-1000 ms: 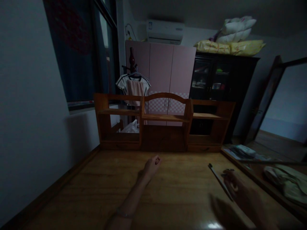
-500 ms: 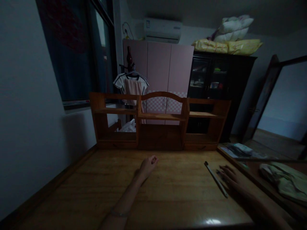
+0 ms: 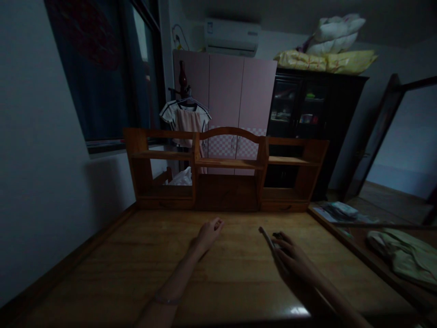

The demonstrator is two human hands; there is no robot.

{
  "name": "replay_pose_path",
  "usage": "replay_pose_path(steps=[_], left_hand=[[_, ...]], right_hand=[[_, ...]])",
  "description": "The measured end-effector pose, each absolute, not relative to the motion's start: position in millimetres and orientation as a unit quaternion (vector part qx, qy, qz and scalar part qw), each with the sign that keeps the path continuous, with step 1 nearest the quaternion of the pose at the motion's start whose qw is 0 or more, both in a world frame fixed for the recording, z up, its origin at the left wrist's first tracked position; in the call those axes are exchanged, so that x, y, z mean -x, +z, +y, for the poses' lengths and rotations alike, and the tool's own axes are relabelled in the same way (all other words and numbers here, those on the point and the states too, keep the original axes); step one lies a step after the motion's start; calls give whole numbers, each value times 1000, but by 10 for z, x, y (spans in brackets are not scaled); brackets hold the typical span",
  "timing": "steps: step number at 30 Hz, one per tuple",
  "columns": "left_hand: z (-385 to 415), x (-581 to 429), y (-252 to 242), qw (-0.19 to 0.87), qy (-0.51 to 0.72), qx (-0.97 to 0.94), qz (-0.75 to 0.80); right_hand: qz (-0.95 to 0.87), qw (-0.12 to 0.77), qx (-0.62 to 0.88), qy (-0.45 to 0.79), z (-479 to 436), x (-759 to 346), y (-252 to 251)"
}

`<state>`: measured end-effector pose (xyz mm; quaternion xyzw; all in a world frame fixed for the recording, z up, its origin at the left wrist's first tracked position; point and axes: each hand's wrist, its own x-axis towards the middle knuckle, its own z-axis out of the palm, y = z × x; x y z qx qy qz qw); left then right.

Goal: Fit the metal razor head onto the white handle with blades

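My left hand (image 3: 210, 233) rests on the wooden desk top, its fingers curled into a loose fist, and nothing sticks out of it. On the right, my right hand (image 3: 290, 253) is closed over a slim pale stick (image 3: 267, 238) with a dark end. The stick's far end points away from me, and its near part is hidden under the hand. A small dark thing (image 3: 277, 235) shows by the right fingertips; its kind is too dim to make out. The desk top (image 3: 232, 269) lies under both hands.
A wooden shelf unit (image 3: 228, 163) stands along the desk's far edge. A raised wooden edge borders the wall (image 3: 61, 182) on the left. Beyond the desk's right edge lie a pale green cloth bag (image 3: 406, 255) and some plastic-wrapped items (image 3: 343, 209).
The pale stick, which lay on the desk beside my right hand, is now in that hand and farther left. My right hand has moved left towards the middle. The left hand has barely moved.
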<state>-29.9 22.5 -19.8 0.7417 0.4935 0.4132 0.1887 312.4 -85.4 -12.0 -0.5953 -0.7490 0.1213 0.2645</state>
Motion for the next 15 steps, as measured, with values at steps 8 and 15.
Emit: replay_pose_path(steps=[8,15], left_hand=[[147,281,-151,184,396,-752,494],[54,249,-44,191,359,-759,509]], right_hand=[[-771,333,508,193,-692,-1645,-86],[-804,396,408,174,-314,-1380,-34]])
